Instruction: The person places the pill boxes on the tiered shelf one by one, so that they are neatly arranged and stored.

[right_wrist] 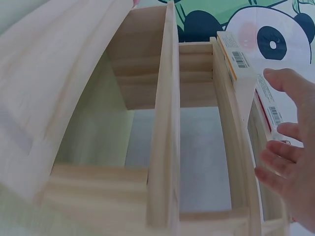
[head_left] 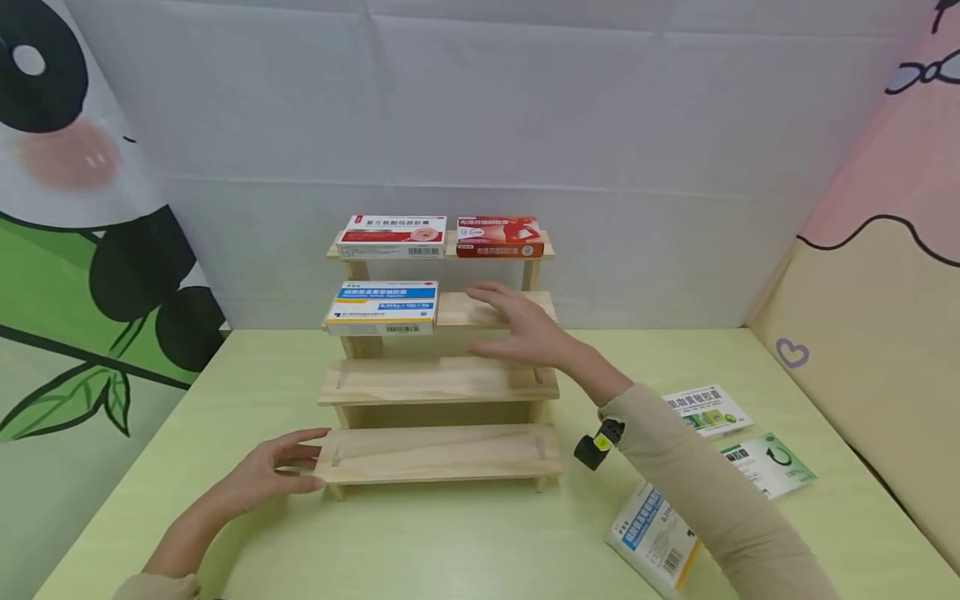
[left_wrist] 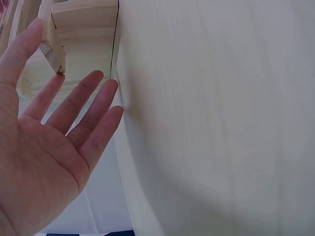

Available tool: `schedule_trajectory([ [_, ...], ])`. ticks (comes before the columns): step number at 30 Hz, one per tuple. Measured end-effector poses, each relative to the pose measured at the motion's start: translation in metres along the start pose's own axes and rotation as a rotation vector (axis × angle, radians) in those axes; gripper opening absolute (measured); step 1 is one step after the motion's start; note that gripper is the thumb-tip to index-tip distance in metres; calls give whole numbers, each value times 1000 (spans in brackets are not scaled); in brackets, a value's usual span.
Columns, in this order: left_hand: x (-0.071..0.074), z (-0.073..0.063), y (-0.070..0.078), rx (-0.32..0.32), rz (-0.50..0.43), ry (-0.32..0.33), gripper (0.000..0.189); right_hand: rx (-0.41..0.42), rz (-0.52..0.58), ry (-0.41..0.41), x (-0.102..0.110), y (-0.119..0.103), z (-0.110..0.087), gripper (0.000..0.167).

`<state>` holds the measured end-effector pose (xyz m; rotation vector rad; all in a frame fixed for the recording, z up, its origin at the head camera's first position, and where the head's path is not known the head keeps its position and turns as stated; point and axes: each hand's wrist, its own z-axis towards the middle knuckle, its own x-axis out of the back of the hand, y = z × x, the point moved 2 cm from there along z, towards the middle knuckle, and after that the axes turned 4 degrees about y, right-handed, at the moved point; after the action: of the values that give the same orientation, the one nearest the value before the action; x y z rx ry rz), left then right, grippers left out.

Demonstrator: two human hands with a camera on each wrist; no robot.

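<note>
A stepped wooden rack (head_left: 450, 457) stands on the table with several shelves. On its top shelf sit a white-and-red medicine box (head_left: 392, 237) and a red medicine box (head_left: 500, 237). One shelf lower, a blue-and-white medicine box (head_left: 384, 306) lies at the left end. My right hand (head_left: 521, 329) hovers over the right part of that same shelf, fingers spread and holding nothing. At the left end of the lowest shelf is my left hand (head_left: 262, 473), its thumb and fingers spread; in the left wrist view the fingertips (left_wrist: 60, 77) are right at the shelf's corner.
To the right on the table lie a white-and-green box (head_left: 708, 410), another green-and-white box (head_left: 776, 465) and a blue-and-white box (head_left: 652, 533), partly covered by my right sleeve (head_left: 705, 475). A white sheet (head_left: 480, 125) hangs behind the rack; printed panels flank both sides.
</note>
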<state>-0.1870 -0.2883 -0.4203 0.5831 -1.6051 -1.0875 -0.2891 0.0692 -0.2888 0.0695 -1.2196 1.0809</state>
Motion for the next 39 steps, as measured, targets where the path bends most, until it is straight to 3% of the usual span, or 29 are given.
schedule_trajectory([
  [14, 1, 1, 1, -29, 3, 4, 66, -13, -29, -29, 34, 24, -58, 65],
  [19, 0, 1, 0, -12, 2, 6, 67, 3, -19, -24, 41, 27, -74, 64],
  [25, 1, 0, -1, -14, 7, 3, 66, -25, -19, -32, 44, 31, -91, 66],
  [32, -1, 0, 0, -26, -3, -1, 66, -120, -28, -58, 43, 42, -115, 69],
  [39, 0, 0, 0, -28, -5, 2, 66, -139, 22, -67, 38, 57, -141, 69],
])
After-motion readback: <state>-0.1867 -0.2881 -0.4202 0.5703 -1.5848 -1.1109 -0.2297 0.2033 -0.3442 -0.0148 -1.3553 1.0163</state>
